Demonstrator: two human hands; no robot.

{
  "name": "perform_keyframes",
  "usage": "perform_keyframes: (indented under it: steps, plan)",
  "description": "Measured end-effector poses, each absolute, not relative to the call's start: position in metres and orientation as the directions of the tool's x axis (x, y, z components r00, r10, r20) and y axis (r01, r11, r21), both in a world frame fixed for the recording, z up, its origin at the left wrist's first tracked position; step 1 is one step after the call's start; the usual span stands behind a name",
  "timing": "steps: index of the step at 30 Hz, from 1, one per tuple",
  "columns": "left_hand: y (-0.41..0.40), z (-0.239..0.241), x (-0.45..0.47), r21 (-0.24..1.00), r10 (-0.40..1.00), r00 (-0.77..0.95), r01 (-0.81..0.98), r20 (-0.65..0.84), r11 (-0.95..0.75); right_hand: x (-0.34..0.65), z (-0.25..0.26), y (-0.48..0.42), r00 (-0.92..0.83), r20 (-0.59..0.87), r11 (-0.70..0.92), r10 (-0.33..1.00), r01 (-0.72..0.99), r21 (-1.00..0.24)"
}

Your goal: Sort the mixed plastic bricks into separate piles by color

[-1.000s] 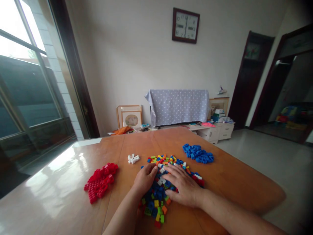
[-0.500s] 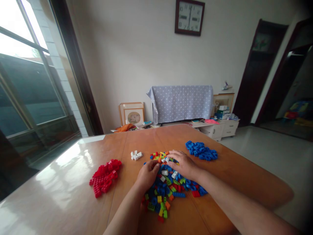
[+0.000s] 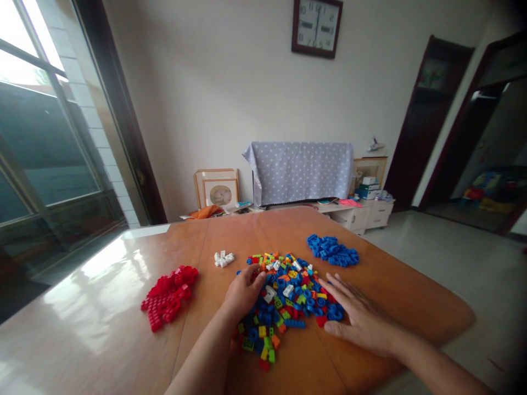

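A heap of mixed coloured bricks (image 3: 288,299) lies in the middle of the orange-brown table (image 3: 391,296). My left hand (image 3: 242,293) rests on the heap's left edge, fingers curled loosely over the bricks. My right hand (image 3: 360,318) lies flat on the table at the heap's right edge, fingers stretched out and spread, holding nothing. A pile of red bricks (image 3: 168,296) sits to the left, a few white bricks (image 3: 223,258) behind my left hand, and a pile of blue bricks (image 3: 332,250) at the back right.
The table's right edge drops to a tiled floor. Behind the table stand a low white cabinet (image 3: 362,215), something draped in a grey dotted cloth (image 3: 298,171) and framed pictures (image 3: 217,189). A large window (image 3: 45,153) is on the left, a clock (image 3: 316,26) on the wall.
My right hand has slid from the top of the mixed heap back and to the right, onto the table beside it, spreading the bricks. My left hand has stayed at the heap's left edge.
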State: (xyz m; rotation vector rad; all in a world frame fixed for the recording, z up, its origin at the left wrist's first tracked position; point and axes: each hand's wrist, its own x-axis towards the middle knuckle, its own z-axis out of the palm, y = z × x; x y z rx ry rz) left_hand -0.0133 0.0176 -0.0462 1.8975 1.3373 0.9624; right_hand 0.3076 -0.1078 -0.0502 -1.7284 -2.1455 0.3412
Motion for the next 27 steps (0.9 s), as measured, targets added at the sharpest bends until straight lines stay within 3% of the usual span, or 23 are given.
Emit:
perform_keyframes:
  steps: [6, 14, 27]
  plan:
    - [0.011, -0.04, -0.011, 0.812, 0.95, 0.239, 0.503, 0.199, -0.296, 0.287, -0.05, -0.092, -0.212, 0.082, 0.227, 0.974, 0.927, -0.299]
    - [0.012, -0.043, -0.015, 0.743, 0.922, 0.321, 0.559, 0.215, -0.368, 0.272, -0.041, -0.065, -0.31, 0.11, 0.329, 0.944, 0.894, -0.303]
    - [0.009, -0.038, -0.014, 0.776, 0.901, 0.368, 0.488, 0.231, -0.398, 0.234, -0.024, -0.035, -0.414, 0.22, 0.467, 0.883, 0.822, -0.325]
